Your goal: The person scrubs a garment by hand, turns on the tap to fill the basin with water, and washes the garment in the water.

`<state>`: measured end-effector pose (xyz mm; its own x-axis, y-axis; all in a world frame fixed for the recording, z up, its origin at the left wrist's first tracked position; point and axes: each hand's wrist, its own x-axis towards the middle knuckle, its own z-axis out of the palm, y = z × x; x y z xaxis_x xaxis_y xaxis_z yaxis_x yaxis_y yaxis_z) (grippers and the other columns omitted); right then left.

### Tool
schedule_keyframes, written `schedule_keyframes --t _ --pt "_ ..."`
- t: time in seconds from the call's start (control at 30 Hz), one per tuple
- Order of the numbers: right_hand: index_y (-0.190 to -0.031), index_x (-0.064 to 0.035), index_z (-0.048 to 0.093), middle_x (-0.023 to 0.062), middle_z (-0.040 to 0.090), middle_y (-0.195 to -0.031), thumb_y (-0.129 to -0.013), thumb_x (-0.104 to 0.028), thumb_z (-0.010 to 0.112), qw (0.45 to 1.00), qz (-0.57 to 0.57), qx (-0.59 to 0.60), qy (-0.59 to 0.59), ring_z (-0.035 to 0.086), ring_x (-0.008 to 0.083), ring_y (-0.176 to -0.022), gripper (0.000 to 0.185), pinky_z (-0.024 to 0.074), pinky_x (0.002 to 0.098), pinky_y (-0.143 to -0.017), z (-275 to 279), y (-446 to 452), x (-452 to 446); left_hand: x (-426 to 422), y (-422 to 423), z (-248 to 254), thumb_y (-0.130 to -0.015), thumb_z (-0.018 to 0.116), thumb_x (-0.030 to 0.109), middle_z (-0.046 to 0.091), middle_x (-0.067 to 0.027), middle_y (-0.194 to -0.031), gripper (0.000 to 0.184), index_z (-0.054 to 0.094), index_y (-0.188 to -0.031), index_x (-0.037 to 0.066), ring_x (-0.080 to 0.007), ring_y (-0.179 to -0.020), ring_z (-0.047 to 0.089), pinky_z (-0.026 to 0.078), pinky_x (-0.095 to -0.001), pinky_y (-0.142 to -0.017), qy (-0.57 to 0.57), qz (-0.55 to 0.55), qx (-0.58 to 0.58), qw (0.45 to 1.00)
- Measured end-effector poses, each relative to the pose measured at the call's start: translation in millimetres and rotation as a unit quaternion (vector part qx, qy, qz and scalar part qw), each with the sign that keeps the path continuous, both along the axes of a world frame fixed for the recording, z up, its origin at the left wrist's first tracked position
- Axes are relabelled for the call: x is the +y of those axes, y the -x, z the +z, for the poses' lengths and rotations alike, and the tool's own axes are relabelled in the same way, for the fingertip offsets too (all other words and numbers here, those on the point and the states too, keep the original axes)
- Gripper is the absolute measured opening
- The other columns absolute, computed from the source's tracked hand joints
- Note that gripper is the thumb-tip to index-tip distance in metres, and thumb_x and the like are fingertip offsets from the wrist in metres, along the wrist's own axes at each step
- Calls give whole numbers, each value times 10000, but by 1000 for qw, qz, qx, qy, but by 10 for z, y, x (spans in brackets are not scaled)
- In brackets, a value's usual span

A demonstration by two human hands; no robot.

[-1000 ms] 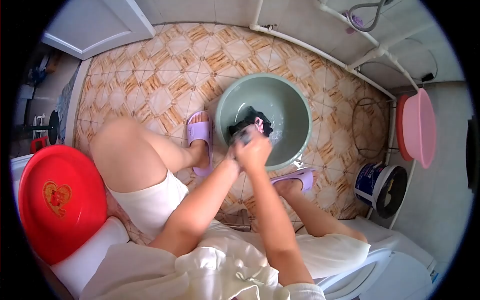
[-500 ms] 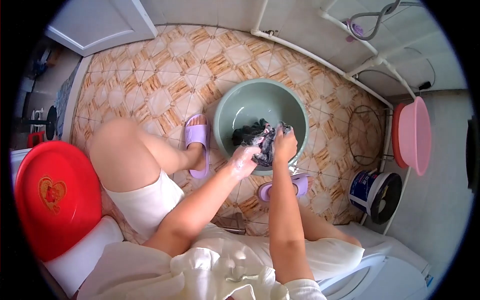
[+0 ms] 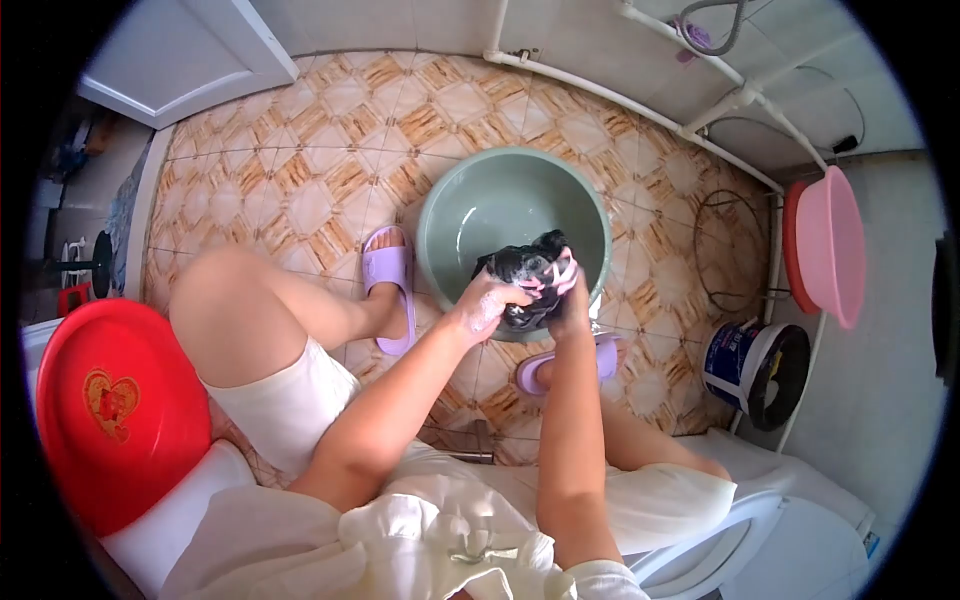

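A soapy black cloth with pink-and-white parts is bunched between my hands over the near side of a grey-green basin. My left hand is closed on its left side, with white suds on the back of the hand and wrist. On the right, my right hand grips the other side of the bundle; its fingers are partly hidden by the cloth. What kind of garment it is cannot be made out. The visible inside of the basin looks wet and shiny.
My feet in purple slippers flank the basin on the tiled floor. A red basin is at the left. To the right are a paint bucket, a hanging pink basin and white pipes. A toilet is at lower right.
The cloth has been gathered into a tighter bundle between my hands, showing more of its pink-and-white parts. My right hand has moved slightly down and turned. The view has shifted a little.
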<state>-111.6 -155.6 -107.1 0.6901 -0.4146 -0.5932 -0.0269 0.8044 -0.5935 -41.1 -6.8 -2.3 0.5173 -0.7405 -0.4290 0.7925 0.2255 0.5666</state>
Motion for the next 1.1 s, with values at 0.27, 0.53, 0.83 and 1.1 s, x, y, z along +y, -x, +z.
schedule_keyframes --t 0.27,0.53,0.83,1.1 --pt "-964 1 588 72 636 -833 -796 -106 630 987 55 49 145 594 140 -700 204 479 268 -650 845 -271 494 119 -224 -502 -863 495 438 614 -60 -802 397 604 -908 59 -183 -748 602 493 -322 -723 30 29 239 970" --pt "-763 -84 623 205 592 -609 -720 -317 622 681 95 254 680 587 426 -608 237 476 492 -597 887 -438 929 231 -160 -682 -892 442 229 509 -16 -629 191 559 -787 120 -147 -529 477 388 -274 -473 6 61 250 966" --pt "-909 -18 597 148 567 -947 -676 -208 712 789 56 75 608 518 328 -910 322 403 403 -845 941 -255 1010 59 -389 -316 -802 522 582 469 -6 -460 534 541 -674 64 -106 -295 388 276 -223 -239 -14 15 268 963" --pt "-827 6 577 177 608 -761 -771 -258 649 778 84 231 578 605 287 -744 279 448 342 -700 993 -414 798 38 -141 -341 -877 488 193 456 -46 -553 229 509 -696 55 -166 -439 442 399 -313 -439 -12 106 206 973"
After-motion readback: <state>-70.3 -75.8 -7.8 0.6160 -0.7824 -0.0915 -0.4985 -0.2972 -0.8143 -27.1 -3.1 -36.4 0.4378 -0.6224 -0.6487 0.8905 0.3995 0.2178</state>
